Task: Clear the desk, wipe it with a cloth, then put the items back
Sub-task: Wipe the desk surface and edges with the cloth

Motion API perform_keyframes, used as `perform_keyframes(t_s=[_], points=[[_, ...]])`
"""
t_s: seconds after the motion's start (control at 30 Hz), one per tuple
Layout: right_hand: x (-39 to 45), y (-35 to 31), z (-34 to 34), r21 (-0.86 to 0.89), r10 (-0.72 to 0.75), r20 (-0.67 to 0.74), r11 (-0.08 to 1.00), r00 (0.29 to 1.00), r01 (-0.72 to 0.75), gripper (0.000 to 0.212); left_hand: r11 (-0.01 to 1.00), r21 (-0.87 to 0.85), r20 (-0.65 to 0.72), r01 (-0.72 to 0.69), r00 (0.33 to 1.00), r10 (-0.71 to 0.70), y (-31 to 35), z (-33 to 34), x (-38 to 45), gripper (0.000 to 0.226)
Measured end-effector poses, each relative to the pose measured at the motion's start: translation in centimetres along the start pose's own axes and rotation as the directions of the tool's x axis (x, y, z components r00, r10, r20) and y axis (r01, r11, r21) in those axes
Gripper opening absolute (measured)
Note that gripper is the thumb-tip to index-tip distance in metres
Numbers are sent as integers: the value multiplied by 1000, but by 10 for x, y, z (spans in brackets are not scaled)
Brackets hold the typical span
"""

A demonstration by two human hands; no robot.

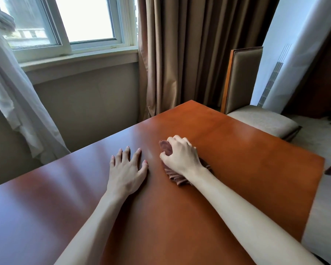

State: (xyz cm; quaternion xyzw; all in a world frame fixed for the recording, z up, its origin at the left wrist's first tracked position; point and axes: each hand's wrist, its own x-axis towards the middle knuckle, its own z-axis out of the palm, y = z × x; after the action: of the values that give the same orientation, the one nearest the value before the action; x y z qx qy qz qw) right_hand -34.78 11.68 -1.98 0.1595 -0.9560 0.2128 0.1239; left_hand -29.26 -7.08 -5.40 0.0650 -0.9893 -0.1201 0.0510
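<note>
Right hand [181, 156] grips a bunched ribbed brown cloth [175, 175] on glossy wooden desk [246, 159]; left hand [127, 172] lies spread flat.

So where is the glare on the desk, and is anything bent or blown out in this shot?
Head view: window light sheens the reddish wooden desk at left; the white-framed window is blown out; wide-angle distortion bows the edges; the brown cloth looks slightly soft.

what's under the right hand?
A crumpled reddish-brown cloth lies under the right hand, whose curled fingers grip it against the glossy red-brown wooden desk. Cloth edges show near the fingertips and wrist; its middle is covered by the hand.
</note>
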Motion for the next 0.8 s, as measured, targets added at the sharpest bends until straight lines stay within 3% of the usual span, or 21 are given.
perform_keyframes(t_s=[0.13,0.27,0.67,0.8], points=[[-66,-15,-4,130,-48,-23,990,999,51,31,1000,7,5,0,1000,0,1,0,-1,62],[-69,-13,-4,140,-107,-26,984,994,110,29,1000,1,-4,-5,1000,5,1,0,-1,61],[129,-5,61,75,29,-105,997,994,-21,33,1000,13,-42,11,999,-10,-2,7,4,74],[162,-20,74,66,18,-40,998,999,-16,29,1000,8,-43,18,999,-17,-2,7,5,78]])
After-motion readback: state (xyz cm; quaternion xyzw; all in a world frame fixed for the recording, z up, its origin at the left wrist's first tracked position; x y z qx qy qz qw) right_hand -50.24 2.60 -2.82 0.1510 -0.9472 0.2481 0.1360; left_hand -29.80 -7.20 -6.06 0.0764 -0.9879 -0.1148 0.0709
